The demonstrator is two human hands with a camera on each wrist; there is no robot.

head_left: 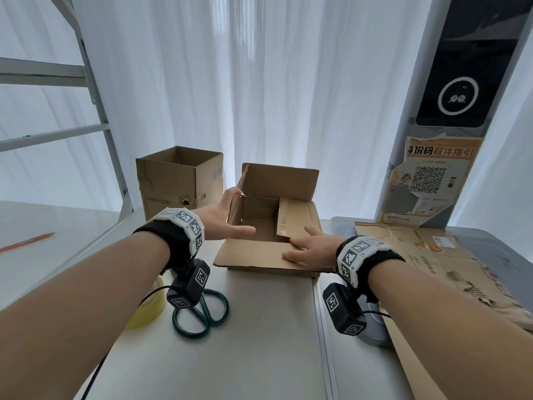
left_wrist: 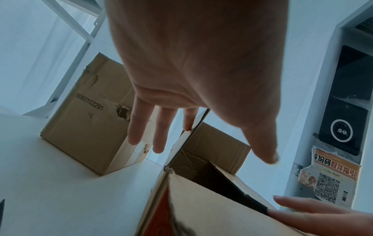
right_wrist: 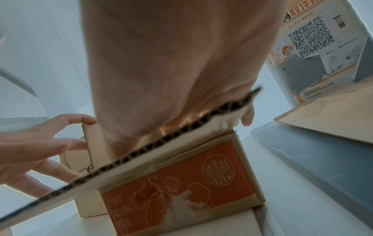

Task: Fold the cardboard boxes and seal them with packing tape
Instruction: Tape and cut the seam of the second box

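on the table (head_left: 259, 327), mid-front: open box (head_left: 271, 226). left hand (head_left: 222, 217) open, fingers on left flap (head_left: 235, 209) to fold it in. right hand (head_left: 311, 246) flat, pinning near flap (head_left: 253, 256), probably steadying. tape roll (head_left: 147, 310) near, mostly hidden.

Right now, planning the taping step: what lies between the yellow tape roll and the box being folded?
The green-handled scissors, in the head view.

Open brown box (head_left: 259, 226), flaps up; taller box (head_left: 178, 180) behind-left.
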